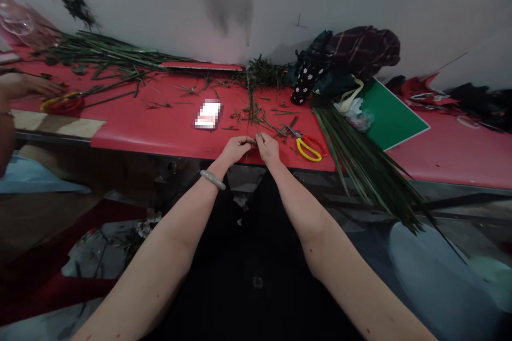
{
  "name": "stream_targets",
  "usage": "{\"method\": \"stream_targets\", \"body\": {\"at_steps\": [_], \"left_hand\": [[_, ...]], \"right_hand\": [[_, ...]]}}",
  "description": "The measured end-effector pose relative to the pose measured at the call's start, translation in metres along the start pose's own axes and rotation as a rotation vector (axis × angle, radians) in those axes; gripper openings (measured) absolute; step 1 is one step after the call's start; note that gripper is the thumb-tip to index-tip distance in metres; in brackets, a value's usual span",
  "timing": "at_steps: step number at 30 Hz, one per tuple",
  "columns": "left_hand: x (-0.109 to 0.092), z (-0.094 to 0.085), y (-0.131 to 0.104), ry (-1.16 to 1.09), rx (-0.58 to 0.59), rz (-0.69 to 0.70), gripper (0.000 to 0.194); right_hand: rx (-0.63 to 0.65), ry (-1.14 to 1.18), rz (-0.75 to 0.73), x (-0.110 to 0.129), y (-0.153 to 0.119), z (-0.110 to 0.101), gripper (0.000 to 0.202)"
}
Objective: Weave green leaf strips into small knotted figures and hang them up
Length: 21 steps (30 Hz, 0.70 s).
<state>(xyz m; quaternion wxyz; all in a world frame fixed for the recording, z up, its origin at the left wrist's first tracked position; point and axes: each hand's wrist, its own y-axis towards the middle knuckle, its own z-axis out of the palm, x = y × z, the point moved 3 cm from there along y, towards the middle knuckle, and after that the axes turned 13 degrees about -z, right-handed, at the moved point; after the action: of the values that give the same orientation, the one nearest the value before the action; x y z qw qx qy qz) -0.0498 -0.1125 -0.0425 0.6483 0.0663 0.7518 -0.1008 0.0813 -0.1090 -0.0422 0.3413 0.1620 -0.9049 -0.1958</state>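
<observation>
At far left, another person's hand lies near scissors on the red tabletop. Behind them, a heap of long green leaves lies along the wall. Left of centre, a bright, blurred rectangle lies among leaf scraps. At the table's front edge, the left hand, a bracelet on its wrist, pinches a small dark piece of leaf; the right hand, just beside it, has thumb and fingers closed on the same piece. Farther right: yellow-and-red-handled scissors, apart from the hands; a flowered umbrella; a leaf bundle overhanging the edge; and a green board.
</observation>
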Motion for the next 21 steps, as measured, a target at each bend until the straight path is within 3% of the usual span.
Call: {"method": "stream_targets", "body": {"at_steps": [10, 15, 21], "left_hand": [[-0.009, 0.002, -0.006, -0.167, 0.046, -0.090, 0.017], [-0.012, 0.003, -0.010, -0.235, 0.034, -0.138, 0.018], [-0.014, 0.005, -0.017, -0.237, 0.019, -0.182, 0.020]], "right_hand": [[-0.027, 0.190, -0.021, 0.006, 0.008, -0.002, 0.027], [-0.104, 0.469, 0.014, 0.009, 0.019, 0.004, 0.029], [-0.147, 0.527, 0.088, 0.007, 0.024, 0.008, 0.022]]}}
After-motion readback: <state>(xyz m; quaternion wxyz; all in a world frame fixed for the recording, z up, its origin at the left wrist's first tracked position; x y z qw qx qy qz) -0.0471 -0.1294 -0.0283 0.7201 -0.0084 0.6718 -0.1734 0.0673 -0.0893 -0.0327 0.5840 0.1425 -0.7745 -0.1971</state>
